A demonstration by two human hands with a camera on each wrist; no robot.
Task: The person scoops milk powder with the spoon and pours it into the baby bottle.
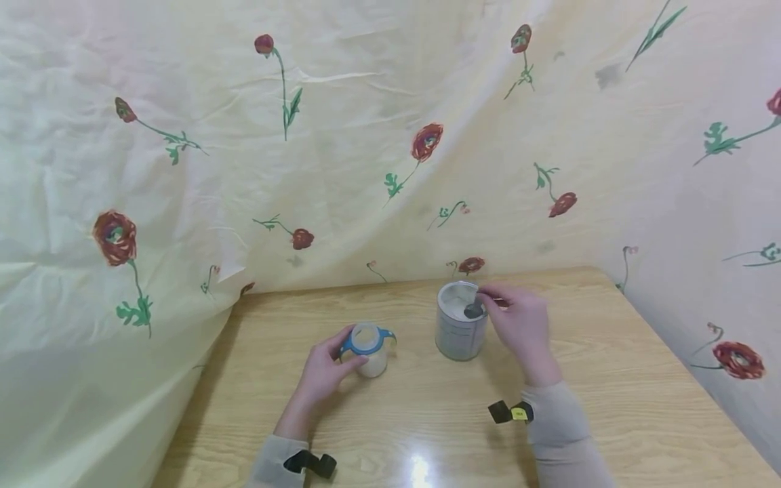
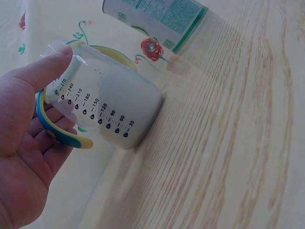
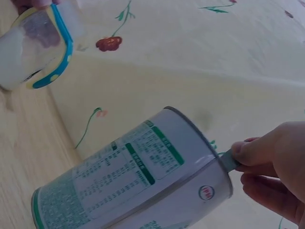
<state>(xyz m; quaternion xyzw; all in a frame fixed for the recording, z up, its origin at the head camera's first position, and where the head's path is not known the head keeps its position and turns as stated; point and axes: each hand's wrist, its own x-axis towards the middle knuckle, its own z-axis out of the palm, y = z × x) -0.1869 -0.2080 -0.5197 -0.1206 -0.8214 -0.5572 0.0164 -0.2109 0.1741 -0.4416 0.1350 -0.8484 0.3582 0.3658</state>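
A baby bottle with blue-and-yellow handles stands on the wooden table, its lid off and whitish liquid up to about the 120 to 150 marks. My left hand grips it around the collar, thumb on the near side. To its right stands an open milk powder can with printed green-and-white sides. My right hand pinches the handle of a dark scoop between thumb and fingers. The scoop's bowl is just inside the can's mouth, by the right rim. Pale powder shows inside the can.
The wooden table ends at the back against a cream cloth printed with red flowers, which also hangs at both sides. Black camera straps sit on both wrists over grey sleeves.
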